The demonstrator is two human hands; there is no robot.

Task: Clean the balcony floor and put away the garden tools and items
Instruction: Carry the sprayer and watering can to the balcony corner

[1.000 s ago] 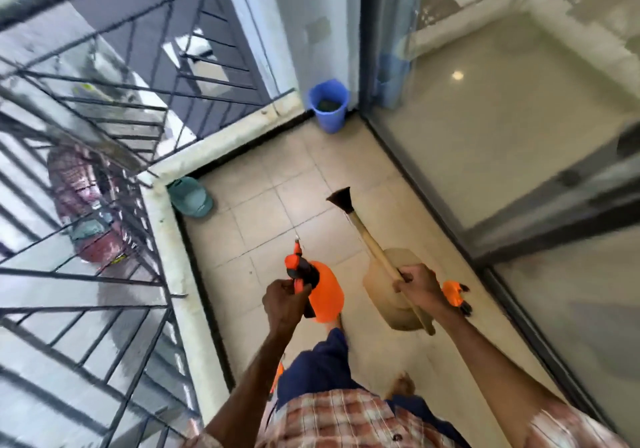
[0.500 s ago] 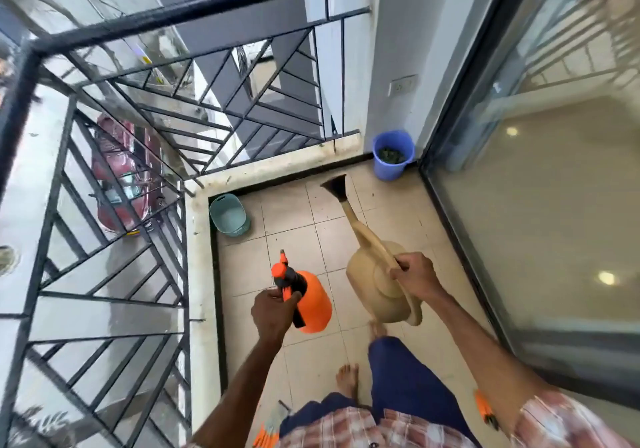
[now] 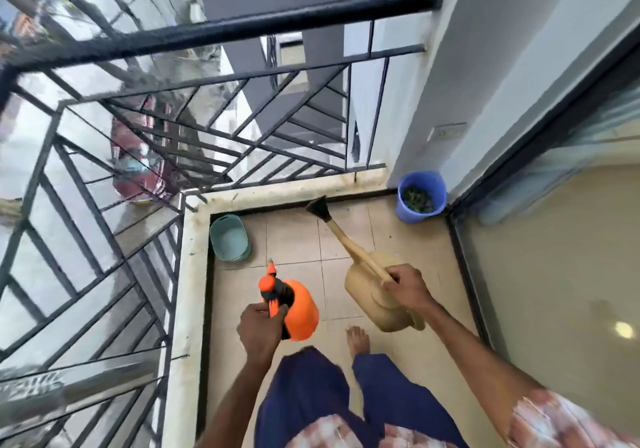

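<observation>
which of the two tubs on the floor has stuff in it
The blue bucket in the far corner by the glass door: dark debris lies inside it. The teal basin by the railing shows a bare bottom.

I look down on a narrow balcony floor point(image 3: 408, 246) of pale beige square tiles in daylight. A low whitish kerb point(image 3: 188, 274) bounds its left and far edges and carries a black metal railing point(image 3: 242, 129) of slanted bars under a thick round top rail point(image 3: 221, 32). At the far right corner stands a white wall point(image 3: 485, 66) with a socket plate point(image 3: 446, 132). A dark-framed glass door point(image 3: 554, 274) runs along the right edge. A round spot of light point(image 3: 623, 330) shines on the glossy flooring behind it.
</observation>
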